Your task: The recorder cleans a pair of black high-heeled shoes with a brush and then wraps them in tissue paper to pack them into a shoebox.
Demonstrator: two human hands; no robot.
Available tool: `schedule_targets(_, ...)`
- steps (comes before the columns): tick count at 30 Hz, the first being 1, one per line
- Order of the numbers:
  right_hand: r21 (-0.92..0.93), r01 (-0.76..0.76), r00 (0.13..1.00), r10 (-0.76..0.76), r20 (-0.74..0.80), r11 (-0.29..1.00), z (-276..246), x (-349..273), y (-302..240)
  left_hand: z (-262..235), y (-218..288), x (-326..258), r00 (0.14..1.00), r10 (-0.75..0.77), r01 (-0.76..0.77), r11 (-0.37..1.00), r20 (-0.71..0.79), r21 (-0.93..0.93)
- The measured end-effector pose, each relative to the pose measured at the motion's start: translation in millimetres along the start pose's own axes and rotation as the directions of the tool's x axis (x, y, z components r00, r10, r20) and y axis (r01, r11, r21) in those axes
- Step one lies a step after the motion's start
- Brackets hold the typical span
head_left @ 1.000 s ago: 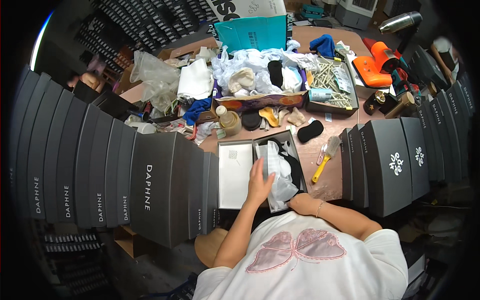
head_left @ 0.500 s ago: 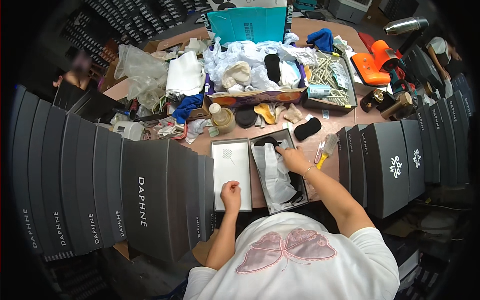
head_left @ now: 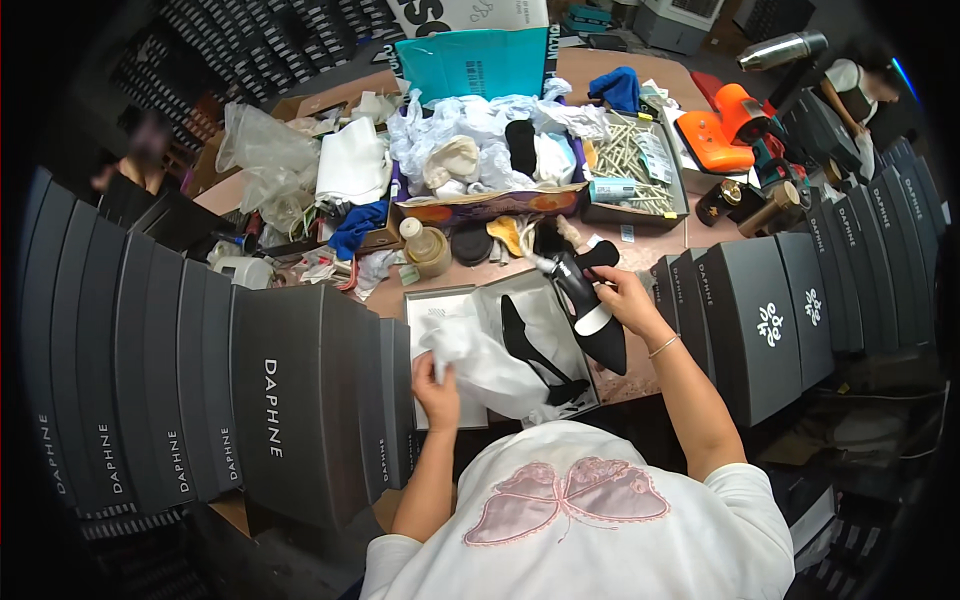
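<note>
My right hand (head_left: 630,304) grips a black pointed-toe high-heeled shoe (head_left: 606,352), lifted over the right side of the open shoe box (head_left: 574,411). The shoe is tilted, its toe pointing toward me and its pale insole showing. A second black heeled shoe (head_left: 521,340) lies in the box on white paper. My left hand (head_left: 437,393) is closed on a sheet of white tissue paper (head_left: 490,368), which drapes across the box's left side and the box lid (head_left: 424,313). The lid lies with its white inside up, left of the box.
Stacked dark shoe boxes flank me at left (head_left: 300,390) and right (head_left: 745,325). Beyond stand a carton of crumpled paper (head_left: 490,206), a tray of thin sticks (head_left: 640,212), a bottle (head_left: 425,250), a black oval pad (head_left: 600,256) and an orange tool (head_left: 715,140). Other people are farther back.
My right hand has lifted one shoe out of the box. My left hand has taken hold of the tissue paper, now pulled left over the lid, uncovering the other shoe.
</note>
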State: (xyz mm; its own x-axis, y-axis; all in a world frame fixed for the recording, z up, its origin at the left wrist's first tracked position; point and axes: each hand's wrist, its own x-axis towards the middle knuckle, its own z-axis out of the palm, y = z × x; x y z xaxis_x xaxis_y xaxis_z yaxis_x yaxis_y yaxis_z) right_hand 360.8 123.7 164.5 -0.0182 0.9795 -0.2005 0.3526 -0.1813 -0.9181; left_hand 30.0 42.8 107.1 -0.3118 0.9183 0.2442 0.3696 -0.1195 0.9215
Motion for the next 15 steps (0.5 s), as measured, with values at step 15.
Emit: schedule_targets(15, -0.312, 0.399, 0.917, -0.383, 0.113, 0.862, -9, -49, -36, -36, -91, -60, 0.747, -0.093, -0.325, 0.812, 0.658, 0.484)
